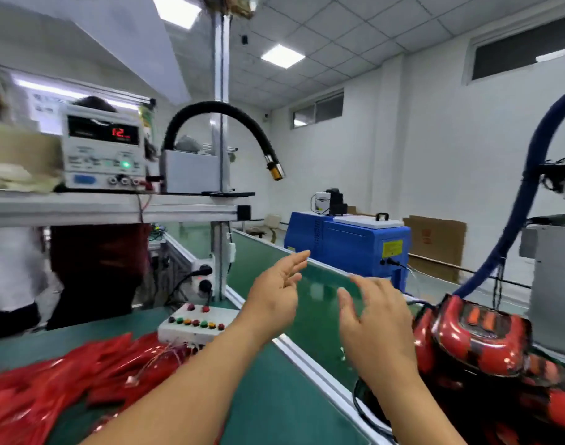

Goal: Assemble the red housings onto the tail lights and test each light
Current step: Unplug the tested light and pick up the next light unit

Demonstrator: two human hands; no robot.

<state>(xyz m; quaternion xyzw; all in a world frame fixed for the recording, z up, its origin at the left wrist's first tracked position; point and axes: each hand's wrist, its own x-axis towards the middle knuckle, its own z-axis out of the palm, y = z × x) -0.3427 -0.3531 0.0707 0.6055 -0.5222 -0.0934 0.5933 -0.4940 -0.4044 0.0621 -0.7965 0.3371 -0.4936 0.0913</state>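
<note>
My left hand [276, 292] and my right hand [376, 319] are both raised over the green conveyor belt [319, 303], fingers spread, holding nothing. A blurred heap of red housings [53, 380] with thin wires lies on the green bench at the lower left. Assembled red and black tail lights [477, 342] are stacked at the right, just beyond my right hand. A white test box with coloured push buttons [196, 326] sits on the bench to the left of my left hand.
A power supply showing 12 [104, 146] stands on a shelf at the upper left, beside a black flexible hose with a brass nozzle [274, 170]. A blue machine [348, 239] sits beyond the belt. Two people stand at the far left. A blue cable [528, 194] arcs at the right.
</note>
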